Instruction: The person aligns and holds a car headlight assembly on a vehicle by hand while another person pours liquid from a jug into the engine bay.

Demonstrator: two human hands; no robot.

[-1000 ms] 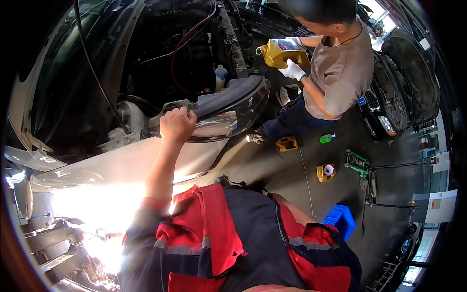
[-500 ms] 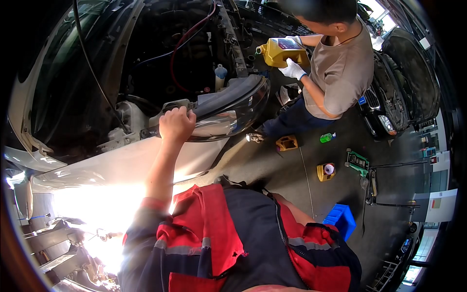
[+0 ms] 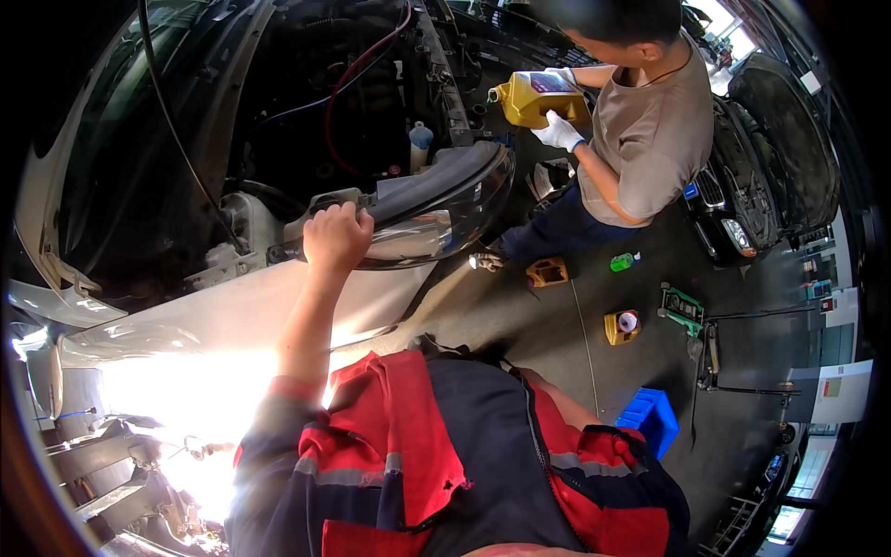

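At the left end of the headlight [image 3: 413,239], which stretches rightward, the left hand [image 3: 338,238] rests, fingers curled, grip unclear; right hand unseen.

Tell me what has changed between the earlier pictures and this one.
Nothing has visibly changed: nothing was taken hold of or let go. The left hand still rests at the rear end of the car's headlight; the right hand stays out of sight. The co-worker still holds the yellow jug in gloved hands, and the blue bin stays on the floor.
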